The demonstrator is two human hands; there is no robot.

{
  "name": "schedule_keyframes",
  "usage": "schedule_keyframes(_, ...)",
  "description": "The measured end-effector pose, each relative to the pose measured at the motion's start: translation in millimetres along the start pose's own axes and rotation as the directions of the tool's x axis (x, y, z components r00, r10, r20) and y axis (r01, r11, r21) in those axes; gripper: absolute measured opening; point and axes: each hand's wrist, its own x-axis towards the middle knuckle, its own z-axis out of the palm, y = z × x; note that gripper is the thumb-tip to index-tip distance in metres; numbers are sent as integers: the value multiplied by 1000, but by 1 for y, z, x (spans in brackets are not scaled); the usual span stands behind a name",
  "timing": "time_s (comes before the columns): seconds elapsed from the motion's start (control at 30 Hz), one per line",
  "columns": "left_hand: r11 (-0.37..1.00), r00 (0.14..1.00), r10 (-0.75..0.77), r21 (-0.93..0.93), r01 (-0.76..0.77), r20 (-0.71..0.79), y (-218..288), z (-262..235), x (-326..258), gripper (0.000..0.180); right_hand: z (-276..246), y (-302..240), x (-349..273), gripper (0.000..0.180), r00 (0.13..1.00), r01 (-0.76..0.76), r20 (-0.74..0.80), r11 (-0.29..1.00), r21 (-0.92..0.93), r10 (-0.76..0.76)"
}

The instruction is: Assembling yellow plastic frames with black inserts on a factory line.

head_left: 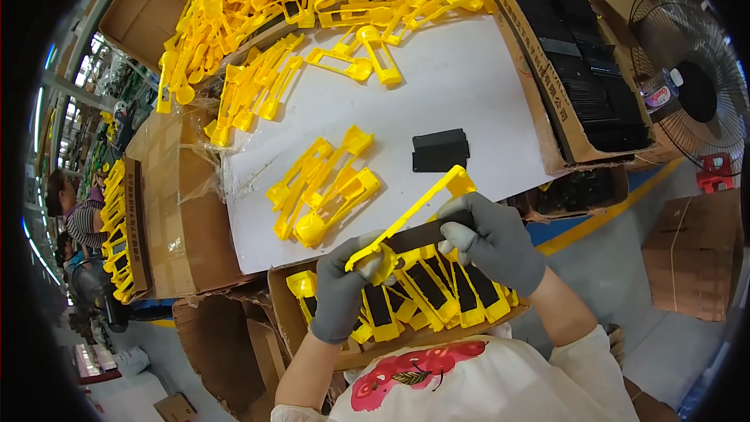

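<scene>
I hold a yellow plastic frame tilted over a carton at the table's near edge. My left hand, in a grey glove, is closed round its lower cup-shaped end. In my right hand, also gloved in grey, a flat black plate is pinched between thumb and fingers. The plate lies along the frame; whether it is seated in it I cannot tell. Below, the carton contains several yellow frames with black plates in them. On the white tabletop lie loose yellow frames and a few stacked black plates.
A large heap of yellow frames covers the far side. At the right stands a carton of black plates, with a fan beyond it. A closed carton and red stool are on the floor. Other people sit far left.
</scene>
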Motion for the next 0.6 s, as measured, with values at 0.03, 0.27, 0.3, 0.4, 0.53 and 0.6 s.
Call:
schedule_keyframes(0.03,1000,1000,-3,0,3,3,-1,2,0,34,0,4,0,18,1000,-4,-2,1000,0,4)
schedule_keyframes(0.27,990,994,-62,-120,72,89,2,2,0,31,-7,-9,-2,18,997,62,-28,991,-122,-66)
schedule_keyframes(0.3,989,991,-71,-119,85,114,3,1,-1,30,-8,-11,-2,18,1000,-8,-18,996,-88,7)
schedule_keyframes(0.4,992,996,-56,-106,63,65,0,7,0,29,-4,6,-1,20,982,164,-43,953,-256,-181)
schedule_keyframes(0.53,988,991,-95,-117,105,91,-2,7,0,27,4,6,-6,22,986,137,-40,923,-361,-162)
schedule_keyframes(0.6,996,996,-83,-34,84,30,-6,12,1,25,5,8,-5,23,974,180,-41,867,-465,-225)
